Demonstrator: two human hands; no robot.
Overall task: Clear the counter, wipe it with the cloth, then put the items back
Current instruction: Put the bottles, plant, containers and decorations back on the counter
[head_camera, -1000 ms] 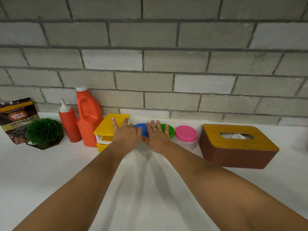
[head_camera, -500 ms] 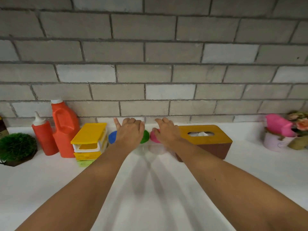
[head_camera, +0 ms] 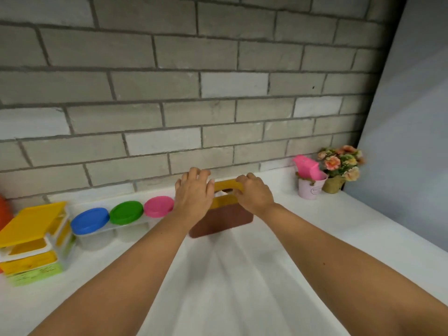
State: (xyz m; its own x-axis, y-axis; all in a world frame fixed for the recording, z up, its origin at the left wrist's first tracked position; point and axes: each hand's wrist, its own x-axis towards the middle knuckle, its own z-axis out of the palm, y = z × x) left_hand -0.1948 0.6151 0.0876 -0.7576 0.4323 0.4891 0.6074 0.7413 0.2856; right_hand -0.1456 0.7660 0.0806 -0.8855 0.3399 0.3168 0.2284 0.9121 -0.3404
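A brown tissue box (head_camera: 221, 220) with a yellow lid stands on the white counter (head_camera: 230, 275) near the brick wall. My left hand (head_camera: 194, 194) lies over its left end and my right hand (head_camera: 254, 194) over its right end. The fingers of both hands curl over the lid and grip the box, hiding most of the top. No cloth is in view.
Left of the box, a clear holder carries tubs with blue (head_camera: 89, 220), green (head_camera: 126, 212) and pink (head_camera: 158, 206) lids. Stacked yellow-lidded containers (head_camera: 31, 238) stand at far left. A white pot with a pink item (head_camera: 310, 177) and a flower pot (head_camera: 339, 169) fill the right corner.
Both hands left the coloured tubs and moved right onto the tissue box. The view swung right, so the bottles and green plant ball are out of frame.
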